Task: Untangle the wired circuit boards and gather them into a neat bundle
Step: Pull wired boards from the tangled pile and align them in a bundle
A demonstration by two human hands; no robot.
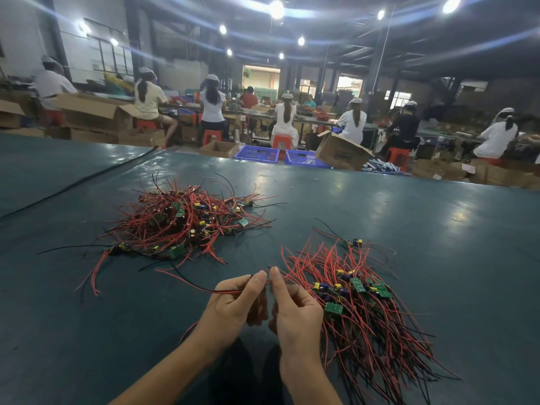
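— Red-and-black wire pair (pixel 204 289): that is what's in hand, close to the table's (pixel 438 229) near edge, about midway along it. The left hand (pixel 233 302) pinches it between thumb and forefinger. The right hand (pixel 295 311) pinches the same strand just beside it, with the two forefinger tips almost touching.

— Which way does it lie?

— Its long axis runs roughly along the near edge, and the loose tail trails out toward the left edge. I can't tell whether a board hangs on the other end, because the hands hide it.

— And where does it belong?

— In the sorted bundle (pixel 380 331), I'd say. That lies right against the right hand's outer side, toward the near right corner. Its wires run roughly parallel, slanting from the far side down to that corner, with small green circuit boards (pixel 358 285) lined up across them. So the strand probably needs to go rightward and turn to match that slant. The right hand is the nearer one.

— What's left to do?

— A good deal, by the look of it. The tangled pile (pixel 187 223) sits farther in, left of the middle and well apart from both hands, with its wires crossing every way.

— Any writing?

— There's dark print on a cardboard box (pixel 342 153) beyond the far edge, next to blue crates (pixel 257 154), but it's too blurred to read. Nothing is legible on the boards.
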